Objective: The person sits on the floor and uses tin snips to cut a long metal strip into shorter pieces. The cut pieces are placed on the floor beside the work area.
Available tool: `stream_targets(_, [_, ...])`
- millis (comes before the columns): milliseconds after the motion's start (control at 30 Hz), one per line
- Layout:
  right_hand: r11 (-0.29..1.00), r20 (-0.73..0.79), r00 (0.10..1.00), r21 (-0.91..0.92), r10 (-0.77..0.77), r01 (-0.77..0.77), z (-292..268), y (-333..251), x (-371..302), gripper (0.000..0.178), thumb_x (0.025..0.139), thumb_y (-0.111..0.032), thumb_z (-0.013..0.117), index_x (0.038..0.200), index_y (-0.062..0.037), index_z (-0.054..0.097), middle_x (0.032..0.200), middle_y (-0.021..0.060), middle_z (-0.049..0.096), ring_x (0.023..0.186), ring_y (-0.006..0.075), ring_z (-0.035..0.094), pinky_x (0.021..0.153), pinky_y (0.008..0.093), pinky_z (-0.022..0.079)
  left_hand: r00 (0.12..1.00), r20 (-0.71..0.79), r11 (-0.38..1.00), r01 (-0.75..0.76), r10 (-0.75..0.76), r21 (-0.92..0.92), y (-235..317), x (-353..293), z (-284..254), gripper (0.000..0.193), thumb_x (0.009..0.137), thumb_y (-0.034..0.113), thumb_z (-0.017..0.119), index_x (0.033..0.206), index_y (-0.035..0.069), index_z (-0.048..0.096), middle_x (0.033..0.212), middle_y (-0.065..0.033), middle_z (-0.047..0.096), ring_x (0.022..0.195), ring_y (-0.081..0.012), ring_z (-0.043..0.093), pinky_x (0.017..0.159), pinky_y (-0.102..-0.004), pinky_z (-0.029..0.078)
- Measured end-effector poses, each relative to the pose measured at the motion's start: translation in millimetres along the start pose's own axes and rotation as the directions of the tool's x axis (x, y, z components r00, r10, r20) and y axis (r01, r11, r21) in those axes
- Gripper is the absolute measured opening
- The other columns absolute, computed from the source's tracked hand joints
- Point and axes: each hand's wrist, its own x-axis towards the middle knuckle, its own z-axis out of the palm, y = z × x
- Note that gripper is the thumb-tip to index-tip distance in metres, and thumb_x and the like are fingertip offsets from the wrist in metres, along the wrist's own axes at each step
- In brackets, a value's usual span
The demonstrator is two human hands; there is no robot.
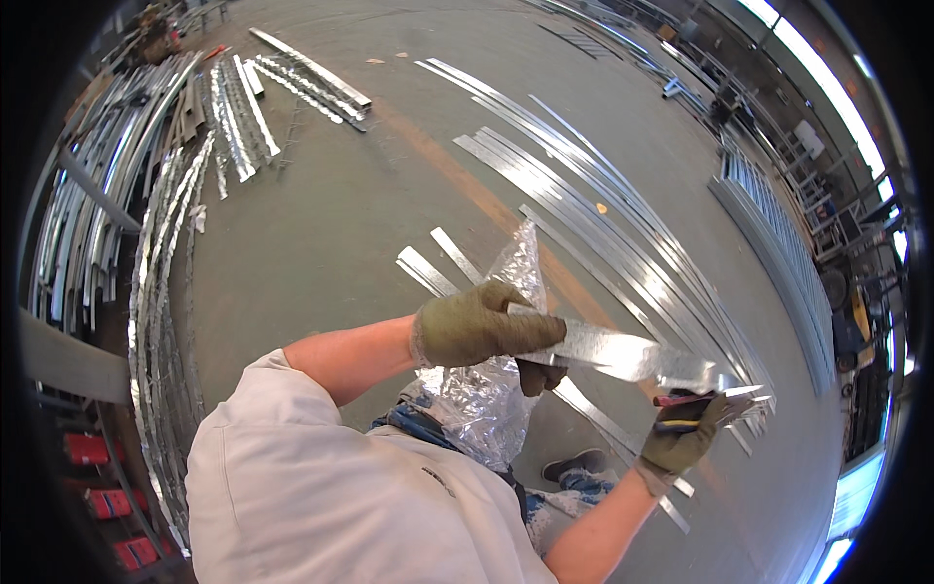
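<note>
My left hand (484,326), in an olive work glove, is closed round one end of a shiny metal strip (615,352). The strip stretches across in front of me to the right. At its other end my right hand (685,436), gloved alike, grips a pair of snips (678,412) with red, black and yellow on the handles. Bright pointed metal shows just beyond the right glove; whether the jaws touch the strip I cannot make out. Crinkled clear plastic film (477,404) hangs behind and below my left hand, against my body.
Long flat metal strips (574,200) lie on the floor ahead and to the right. Metal profiles (92,214) are stacked at the left, beside crinkled silvery lengths (161,292). A bundle of grey metal lengths (778,263) lies far right. My shoe (574,465) is below.
</note>
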Motion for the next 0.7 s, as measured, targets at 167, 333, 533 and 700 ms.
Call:
stream_targets(167, [0.994, 0.055, 0.995, -0.069, -0.083, 0.086, 100.4, -1.0, 49.7, 0.059, 0.114, -0.022, 0.072, 0.168, -0.0196, 0.049, 0.133, 0.0052, 0.072, 0.112, 0.0202, 0.074, 0.093, 0.0403, 0.065, 0.970, -0.162, 0.973, -0.200, 0.181, -0.116, 14.9, -40.7, -30.3, 0.044, 0.111, 0.034, 0.069, 0.110, -0.008, 0.081, 0.096, -0.0193, 0.083, 0.086, -0.0360, 0.080, 0.077, -0.0475, 0.064])
stream_targets(333, [0.991, 0.275, 0.961, -0.114, -0.040, 0.074, 198.4, -2.3, 53.8, 0.035, 0.114, -0.018, 0.069, 0.147, -0.0055, 0.068, 0.122, 0.0081, 0.076, 0.111, 0.0219, 0.075, 0.099, 0.0405, 0.065, 0.892, -0.278, 0.875, -0.423, 0.356, -0.237, 1.5, -88.0, -62.3, 0.045, 0.112, 0.031, 0.061, 0.097, -0.007, 0.078, 0.086, -0.0202, 0.078, 0.084, -0.0377, 0.077, 0.078, -0.0516, 0.059])
stream_targets(533, [0.996, 0.519, 0.855, -0.069, -0.008, 0.051, 267.0, 13.8, 55.5, 0.032, 0.116, -0.020, 0.064, 0.139, 0.0014, 0.072, 0.127, 0.0130, 0.076, 0.116, 0.0249, 0.076, 0.098, 0.0396, 0.067, 0.796, -0.379, 0.834, -0.542, 0.472, -0.100, 17.7, -148.5, -67.9, 0.051, 0.112, 0.041, 0.064, 0.098, -0.006, 0.078, 0.089, -0.0187, 0.078, 0.077, -0.0372, 0.076, 0.082, -0.0526, 0.059])
stream_targets(700, [0.982, 0.570, 0.802, -0.045, 0.176, -0.184, 284.2, 37.6, 70.4, 0.031, 0.115, -0.020, 0.066, 0.138, -0.0004, 0.072, 0.131, 0.0129, 0.076, 0.120, 0.0261, 0.076, 0.106, 0.0460, 0.064, 0.655, -0.474, 0.774, -0.626, 0.588, 0.095, 3.2, -168.4, -37.4, 0.052, 0.116, 0.034, 0.053, 0.084, -0.001, 0.074, 0.078, -0.0272, 0.076, 0.065, -0.0408, 0.068, 0.071, -0.0554, 0.054])
